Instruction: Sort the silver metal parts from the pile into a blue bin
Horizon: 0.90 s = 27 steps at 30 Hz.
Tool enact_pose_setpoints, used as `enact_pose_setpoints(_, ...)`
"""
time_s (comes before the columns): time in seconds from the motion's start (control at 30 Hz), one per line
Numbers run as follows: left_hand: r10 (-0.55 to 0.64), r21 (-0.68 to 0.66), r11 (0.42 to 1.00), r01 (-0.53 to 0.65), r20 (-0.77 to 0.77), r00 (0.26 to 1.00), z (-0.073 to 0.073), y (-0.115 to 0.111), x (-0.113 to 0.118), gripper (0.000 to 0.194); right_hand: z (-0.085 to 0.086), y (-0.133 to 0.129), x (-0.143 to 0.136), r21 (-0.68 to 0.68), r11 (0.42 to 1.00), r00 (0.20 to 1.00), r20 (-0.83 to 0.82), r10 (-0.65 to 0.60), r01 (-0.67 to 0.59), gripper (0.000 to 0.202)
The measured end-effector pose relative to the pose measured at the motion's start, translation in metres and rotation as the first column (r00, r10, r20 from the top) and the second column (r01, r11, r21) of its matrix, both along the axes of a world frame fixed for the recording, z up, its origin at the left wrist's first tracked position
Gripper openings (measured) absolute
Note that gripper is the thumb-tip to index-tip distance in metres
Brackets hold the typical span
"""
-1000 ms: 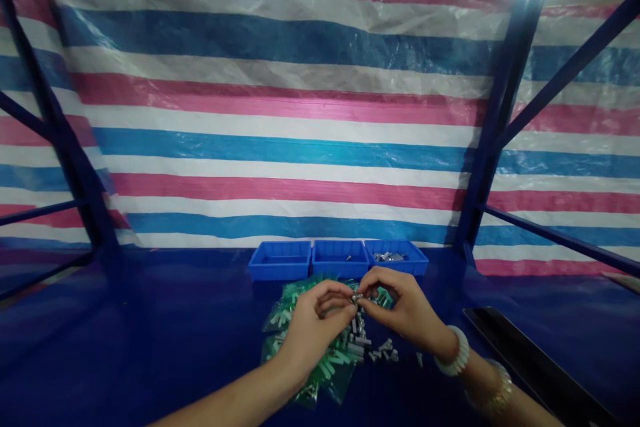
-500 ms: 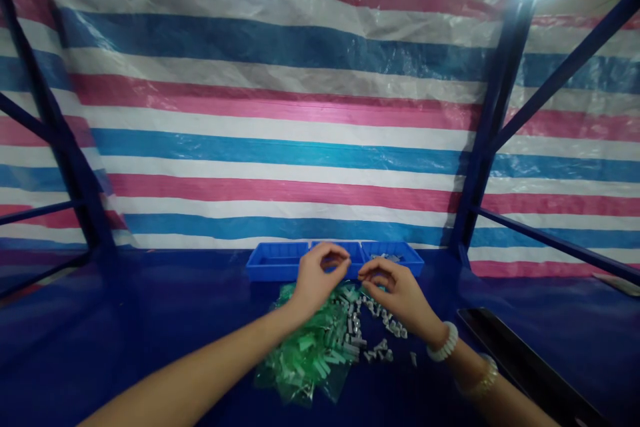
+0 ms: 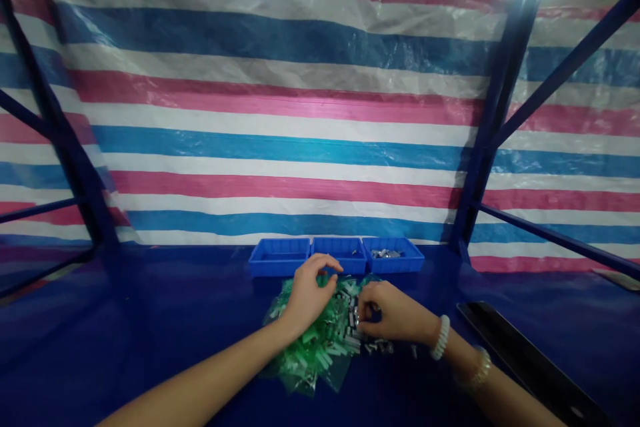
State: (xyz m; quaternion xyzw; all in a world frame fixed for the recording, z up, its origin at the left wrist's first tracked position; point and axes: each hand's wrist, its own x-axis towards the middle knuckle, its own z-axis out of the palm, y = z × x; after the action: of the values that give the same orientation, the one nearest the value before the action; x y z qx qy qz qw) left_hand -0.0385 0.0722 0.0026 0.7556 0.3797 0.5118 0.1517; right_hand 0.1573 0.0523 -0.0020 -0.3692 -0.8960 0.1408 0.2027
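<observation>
My left hand [image 3: 311, 293] hovers over a heap of small green plastic bags [image 3: 313, 347], thumb and forefinger curved apart with nothing visible between them. At the heap's right side, my right hand [image 3: 395, 312] reaches down with its fingers pinched together on a small shiny metal part among loose silvery metal pieces [image 3: 351, 330]. Its fingers partly cover those pieces. A few more small metal fittings [image 3: 380, 347] lie on the blue table just below this hand.
Three blue trays stand in a row behind the heap: the left tray [image 3: 280, 273], the middle tray [image 3: 340, 241] and the right tray [image 3: 400, 269], which holds metal pieces. A long black flat object [image 3: 525, 360] lies at right. Blue metal posts [image 3: 480, 160] flank the table.
My right hand has come down from in front of the trays to the metal pieces, and its fingers have closed. The left hand has shifted slightly down and left, its fingers parting.
</observation>
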Motion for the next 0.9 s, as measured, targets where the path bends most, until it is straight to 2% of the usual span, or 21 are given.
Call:
enact_pose_setpoints(0.13,0.003,-0.001,1.000,-0.003,0.017,1.000,0.001,-0.016,-0.006,0.024,-0.004,-0.001,0.002,-0.090,0.996,0.998,0.064,-0.001,0.007,0.005)
enact_pose_setpoints(0.3,0.011,-0.010,1.000,-0.010,0.061,0.998,0.010,-0.022,-0.008,0.021,-0.006,-0.001,0.000,-0.139,0.990,0.999,0.035,-0.028,0.033,0.005)
enact_pose_setpoints(0.47,-0.021,-0.171,0.985,0.035,0.085,0.996,0.010,-0.033,-0.003,0.024,0.007,-0.003,0.003,-0.288,0.954,0.987,-0.106,-0.120,0.085,0.006)
enact_pose_setpoints(0.53,-0.075,-0.287,0.952,0.103,0.107,0.991,0.008,-0.038,0.001,0.031,0.014,-0.005,0.005,-0.346,0.933,0.957,-0.224,-0.185,0.100,0.007)
enact_pose_setpoints(0.63,-0.130,-0.447,0.875,0.183,0.147,0.981,0.006,-0.043,0.005,0.038,0.021,-0.008,0.003,-0.320,0.943,0.898,-0.380,-0.220,0.095,0.008)
enact_pose_setpoints(0.77,-0.125,-0.569,0.780,0.259,0.264,0.956,0.003,-0.046,0.010,0.039,0.023,-0.012,-0.002,-0.164,0.981,0.878,-0.448,-0.167,0.103,0.008)
enact_pose_setpoints(0.9,-0.133,-0.616,0.645,0.452,0.492,0.860,0.001,-0.051,0.014,0.034,0.027,-0.018,-0.007,0.019,0.997,0.910,-0.411,-0.055,0.069,0.012)
